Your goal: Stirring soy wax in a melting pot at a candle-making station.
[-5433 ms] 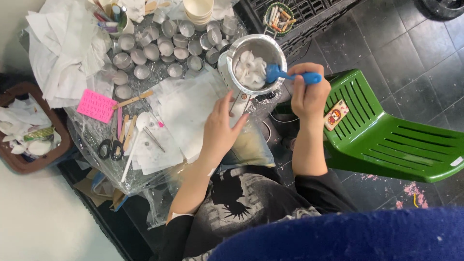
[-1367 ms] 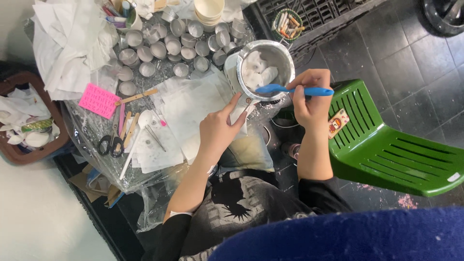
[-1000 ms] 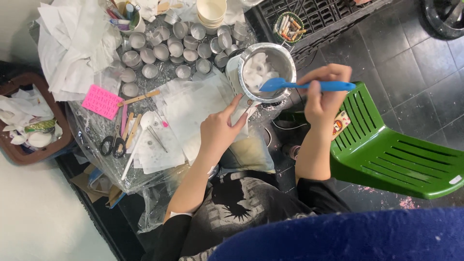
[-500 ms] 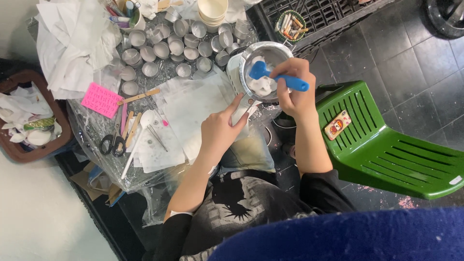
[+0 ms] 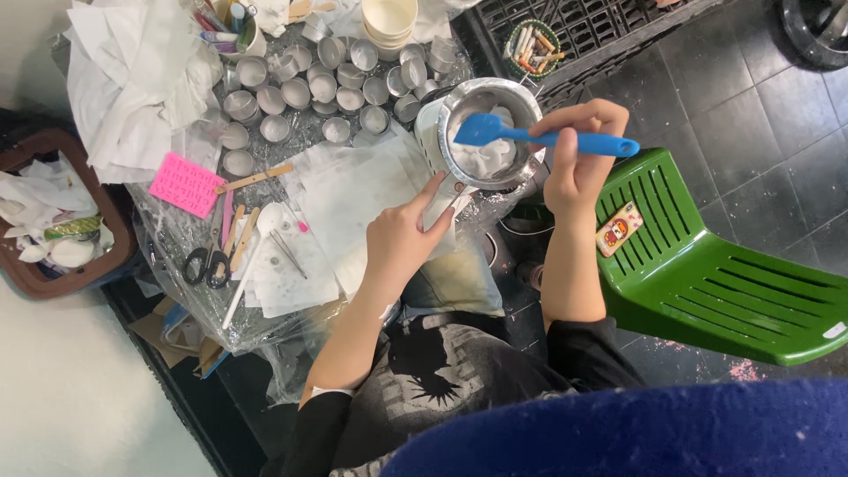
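While the head camera looks straight down, the scene reads as follows.

Right hand: the right hand (image 5: pixel 579 159) is closed around the handle of a blue spatula (image 5: pixel 539 135), fingers curled over it and the thumb beneath.

Spatula position: its blade hangs over the open mouth of a metal pot (image 5: pixel 488 131), above the white lumps (image 5: pixel 490 157) inside; whether the blade touches them cannot be told.

Spatula axis: it lies nearly level across the frame, long axis running left to right, blade end pointing toward the pot, handle end jutting out past the right hand toward the green plastic chair (image 5: pixel 707 256).

Left hand: the left hand (image 5: pixel 402 234) rests half-open at the near side of the pot, index finger and thumb stretched toward its base, lying on white paper sheets (image 5: pixel 340 199); it grips nothing that can be seen.

Tabletop: a plastic-wrapped tabletop (image 5: pixel 177 243) carries small metal cups (image 5: pixel 309 88) beyond the pot, a pink mould (image 5: pixel 184 184), scissors (image 5: pixel 205 261) and wooden sticks (image 5: pixel 252 178).

Chair: a small patterned card (image 5: pixel 617 229) lies on its seat.
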